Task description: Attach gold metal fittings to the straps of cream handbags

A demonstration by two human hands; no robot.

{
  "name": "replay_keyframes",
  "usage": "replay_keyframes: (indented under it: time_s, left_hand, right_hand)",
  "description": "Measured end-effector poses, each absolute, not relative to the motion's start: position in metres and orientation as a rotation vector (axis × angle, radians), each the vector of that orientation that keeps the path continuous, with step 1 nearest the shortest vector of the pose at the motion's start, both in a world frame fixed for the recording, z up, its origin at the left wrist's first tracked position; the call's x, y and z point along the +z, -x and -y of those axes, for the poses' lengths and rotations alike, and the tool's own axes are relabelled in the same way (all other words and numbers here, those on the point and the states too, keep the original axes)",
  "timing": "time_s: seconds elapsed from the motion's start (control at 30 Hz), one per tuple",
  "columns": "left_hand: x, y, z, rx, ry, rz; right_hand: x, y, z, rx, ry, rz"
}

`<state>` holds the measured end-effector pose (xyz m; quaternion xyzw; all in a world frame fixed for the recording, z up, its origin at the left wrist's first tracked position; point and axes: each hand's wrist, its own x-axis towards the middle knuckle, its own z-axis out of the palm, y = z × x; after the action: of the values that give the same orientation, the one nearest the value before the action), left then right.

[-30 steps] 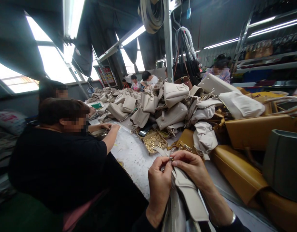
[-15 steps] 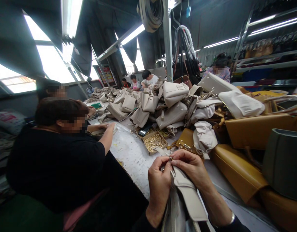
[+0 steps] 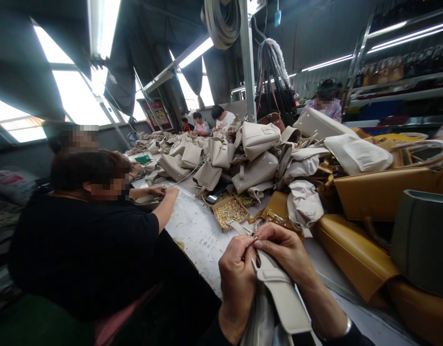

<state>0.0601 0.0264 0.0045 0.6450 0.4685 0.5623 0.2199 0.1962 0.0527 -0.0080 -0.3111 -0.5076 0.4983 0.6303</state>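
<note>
My left hand (image 3: 238, 278) and my right hand (image 3: 284, 250) meet over a cream leather bag strap (image 3: 282, 295) that runs toward me. Both hands pinch its far end, where a small metal fitting (image 3: 255, 237) shows between the fingertips. The fingers of each hand are curled and pressed together. A small cardboard box of gold metal studs (image 3: 229, 211) lies on the white table (image 3: 192, 230) just beyond my hands.
A heap of cream handbags (image 3: 257, 158) fills the table's middle. Mustard-yellow bags (image 3: 380, 197) and a grey-green bag (image 3: 423, 240) crowd the right. A person in a black shirt (image 3: 84, 245) sits close at left, hands on the table. Other workers sit further back.
My hands have hardly moved; the pinch on the strap end has shifted slightly. The person at left has moved a hand a little along the table.
</note>
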Motion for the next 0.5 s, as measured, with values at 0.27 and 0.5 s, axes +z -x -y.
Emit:
replay_keyframes:
  time_s: [0.27,0.5]
  left_hand:
    - [0.0023,-0.059,-0.0226,1.505,-1.642,-1.286]
    - [0.0085,-0.0571,-0.0237,1.516,-1.648,-1.278]
  right_hand:
    - [-0.0077,-0.2032,-0.0519,1.333,0.762,1.156]
    - [-0.0106,-0.2007,-0.0517,1.325,0.796,1.138]
